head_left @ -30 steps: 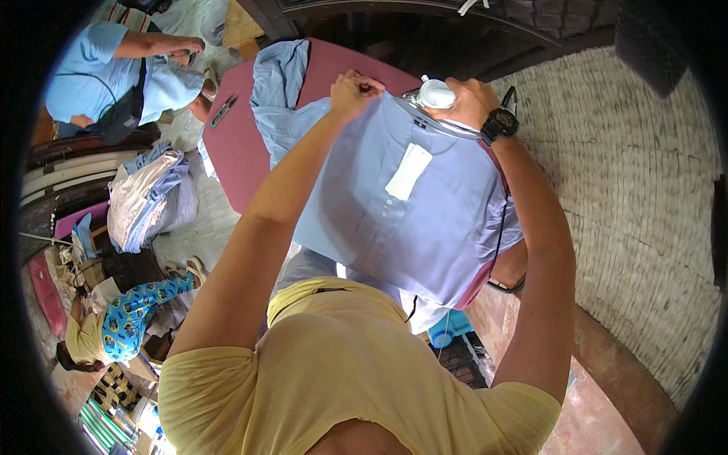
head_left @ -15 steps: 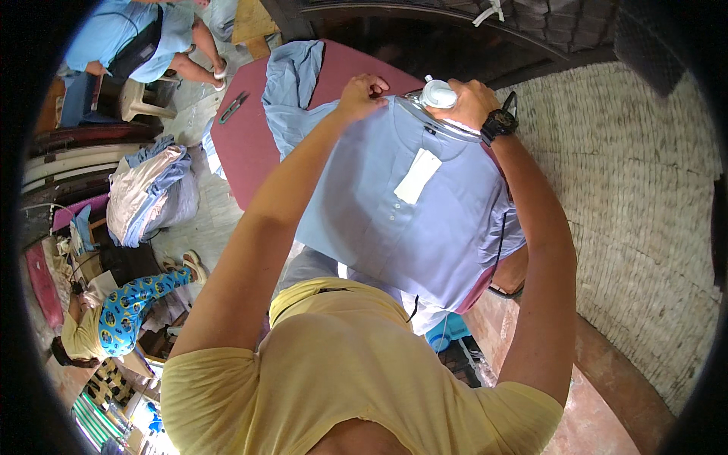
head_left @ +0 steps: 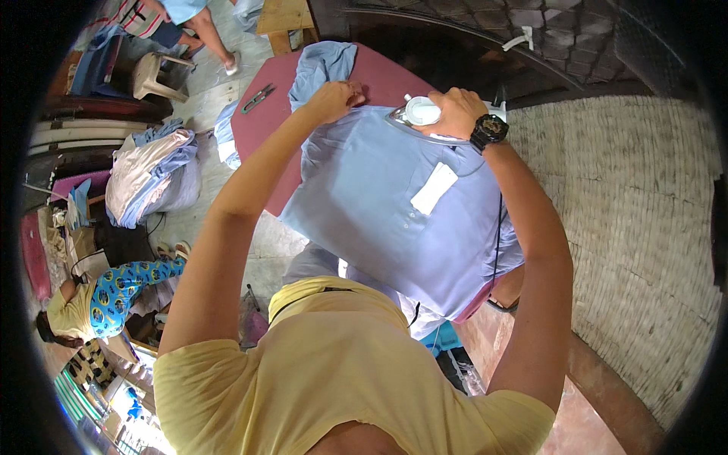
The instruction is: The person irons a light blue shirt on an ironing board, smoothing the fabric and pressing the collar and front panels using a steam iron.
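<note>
Head view: your right hand (head_left: 456, 114) was closed round the white iron (head_left: 422, 111), over the shirt's collar end. Blue shirt (head_left: 364, 189) spread out from beneath that hand toward you. Your left hand (head_left: 339, 102), fingers half curled, was at its upper edge; any pinch on cloth, couldn't tell. Snips (head_left: 258, 98) lay left of that hand.

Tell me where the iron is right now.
In the head view, the iron is above and right of centre, held in the right hand, at the neckline end of the blue shirt, beyond the white tag.
</note>
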Motion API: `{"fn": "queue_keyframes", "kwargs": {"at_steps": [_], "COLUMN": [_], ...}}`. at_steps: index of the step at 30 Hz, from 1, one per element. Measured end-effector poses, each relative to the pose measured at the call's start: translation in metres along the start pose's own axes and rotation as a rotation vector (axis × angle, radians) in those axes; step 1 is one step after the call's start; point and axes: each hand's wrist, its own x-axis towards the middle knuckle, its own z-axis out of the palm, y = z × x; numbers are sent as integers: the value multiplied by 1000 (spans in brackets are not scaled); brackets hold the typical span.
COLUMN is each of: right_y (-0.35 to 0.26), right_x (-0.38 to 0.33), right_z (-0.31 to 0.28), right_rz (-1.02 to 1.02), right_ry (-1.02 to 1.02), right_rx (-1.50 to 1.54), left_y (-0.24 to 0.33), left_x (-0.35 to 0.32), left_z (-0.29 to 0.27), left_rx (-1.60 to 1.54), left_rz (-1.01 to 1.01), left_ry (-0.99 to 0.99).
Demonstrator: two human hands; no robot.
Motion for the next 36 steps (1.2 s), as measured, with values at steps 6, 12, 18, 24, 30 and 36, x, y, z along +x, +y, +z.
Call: {"fn": "queue_keyframes", "kwargs": {"at_steps": [6,12,18,24,30,36], "right_y": [-6,15,-11,-4,-56,-129], "right_x": [6,10,30,15,-29,-56], "right_z": [5,17,13,-24,-36,39], "right_rz": [41,-45,-9,253,606,851], "right_ry": [-22,123,56,28,277,231], "right_rx": [3,50,20,54,519,956], "left_y": [7,-1,-11,4,0,4], "left_x": [-29,-23,-16,2,18,24], "left_z": [5,13,17,29,38,36], "left_rx": [-144,-287,-307,-289,-363,-347], "left_rz": [-172,-436,-413,-178,-123,-187], "left_ry": [83,96,101,283,27,-22]}}
